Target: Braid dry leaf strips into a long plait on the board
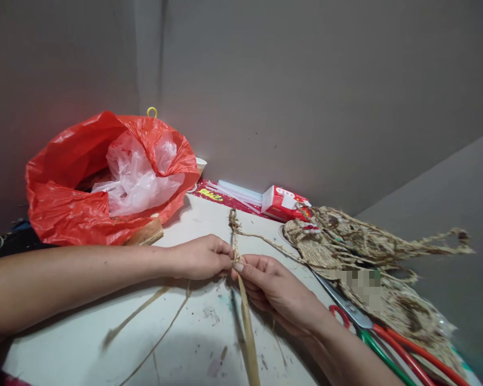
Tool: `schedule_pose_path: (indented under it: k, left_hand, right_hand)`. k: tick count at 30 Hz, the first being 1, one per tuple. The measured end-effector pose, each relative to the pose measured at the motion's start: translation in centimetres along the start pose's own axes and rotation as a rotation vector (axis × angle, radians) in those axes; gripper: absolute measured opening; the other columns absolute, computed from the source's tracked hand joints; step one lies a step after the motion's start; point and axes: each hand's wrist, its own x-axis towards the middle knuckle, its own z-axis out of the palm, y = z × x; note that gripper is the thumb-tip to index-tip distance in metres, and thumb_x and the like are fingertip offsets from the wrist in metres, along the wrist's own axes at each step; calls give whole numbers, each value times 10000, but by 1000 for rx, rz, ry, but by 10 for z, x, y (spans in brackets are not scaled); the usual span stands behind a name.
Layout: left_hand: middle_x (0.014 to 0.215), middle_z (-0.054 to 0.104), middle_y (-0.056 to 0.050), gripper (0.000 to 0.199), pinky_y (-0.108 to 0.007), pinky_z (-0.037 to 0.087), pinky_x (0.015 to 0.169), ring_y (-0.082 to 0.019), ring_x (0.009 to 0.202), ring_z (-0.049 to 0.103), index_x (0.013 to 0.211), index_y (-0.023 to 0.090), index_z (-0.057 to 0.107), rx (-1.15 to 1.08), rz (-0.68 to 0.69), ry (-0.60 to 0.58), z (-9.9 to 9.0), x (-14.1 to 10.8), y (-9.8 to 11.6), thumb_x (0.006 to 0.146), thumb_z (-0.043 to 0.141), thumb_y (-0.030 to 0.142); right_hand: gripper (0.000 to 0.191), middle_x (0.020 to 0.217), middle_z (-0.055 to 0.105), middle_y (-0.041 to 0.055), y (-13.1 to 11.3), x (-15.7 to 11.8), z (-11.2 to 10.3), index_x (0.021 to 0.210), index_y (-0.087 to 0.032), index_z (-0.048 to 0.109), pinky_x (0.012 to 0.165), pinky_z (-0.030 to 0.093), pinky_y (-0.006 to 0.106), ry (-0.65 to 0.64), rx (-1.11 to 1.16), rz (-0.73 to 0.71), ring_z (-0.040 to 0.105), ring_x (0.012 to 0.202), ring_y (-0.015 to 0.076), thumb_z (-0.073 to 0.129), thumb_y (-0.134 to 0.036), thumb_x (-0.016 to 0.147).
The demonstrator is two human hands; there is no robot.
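Observation:
A thin braid of dry plant fibre (235, 244) runs down from a knotted end (233, 217) on the white table. My left hand (205, 257) pinches the braid from the left, its fingers closed. From the right, my right hand (265, 279) pinches the same braid between thumb and forefinger, close to the left fingertips. A broad flat fibre strip (247, 332) hangs from the right fingers toward me. Thinner loose strands (165, 335) trail from beneath my left hand across the tabletop.
At the back left sits a red plastic bag (64, 209) with clear plastic inside. A red packet (284, 203) lies at the back edge. On the right are a heap of woven fibre pieces (326, 241), scissors (358, 313) and red and green handles. Grey walls (306, 96) stand behind.

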Motion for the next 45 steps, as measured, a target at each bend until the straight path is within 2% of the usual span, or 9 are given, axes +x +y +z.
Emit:
schedule_pose_path:
  k: [6,13,18,22,29,34,38,41,45]
  left_hand:
    - [552,445,43,194,-209,280,499,-78,521,365,628,148,551,201,72,67,-3,3,-4,743,421,234]
    - [417,331,62,221,-238,146,366,-62,348,224,574,168,504,-18,-115,12,-3,1,2,739,436,299]
    - [382,286,89,287,-224,105,337,-46,304,186,612,174,525,-144,-203,-34,-3,-3,5,716,573,438]
    - [382,256,98,277,-219,97,337,-40,318,161,607,170,531,-267,-248,-81,-4,-2,6,689,610,423]
    - [367,316,85,171,-206,159,371,-35,320,207,544,159,506,-53,-217,89,1,-5,11,712,501,187]
    - [439,385,68,164,-206,181,400,-45,392,252,549,149,522,53,-123,106,3,-3,3,692,503,228]
    - [506,500,33,184,-195,292,469,-65,465,383,566,138,563,-13,-82,75,5,-1,-5,689,508,264]
    - [549,564,5,184,-194,359,522,-82,522,474,567,131,579,-150,-74,26,6,-1,-7,681,519,263]
    - [468,492,47,139,-182,284,428,-50,416,377,562,137,565,-194,-125,87,9,-3,-5,661,542,233]
  right_hand:
    - [369,432,304,-99,1,0,-4,653,-153,520,399,108,211,-10,-116,3,172,401,45,664,-486,720]
    - [320,645,510,-16,3,0,-10,707,-154,578,556,330,214,3,-398,-119,391,580,101,586,-462,796]
    - [278,612,478,-23,2,-2,-7,677,-169,558,540,325,216,67,-572,-190,384,576,113,533,-395,837]
    - [260,618,503,-20,1,-4,-3,655,-175,549,558,339,221,92,-679,-222,402,589,120,504,-345,846]
    - [288,617,531,4,-10,-11,-4,618,-184,532,576,343,253,67,-841,-194,444,605,149,455,-327,855]
    - [283,551,458,-13,-11,-12,-1,602,-183,542,530,319,246,105,-819,-139,398,550,134,458,-317,837]
    - [270,543,448,-19,-6,-13,10,634,-174,565,508,314,228,111,-710,-116,378,530,121,429,-291,835]
    - [288,563,481,-10,-2,-14,18,657,-162,579,516,325,228,152,-761,-151,402,540,125,391,-277,844]
    - [316,578,553,17,1,-17,24,621,-172,542,532,338,242,215,-941,-211,467,558,146,371,-287,860]
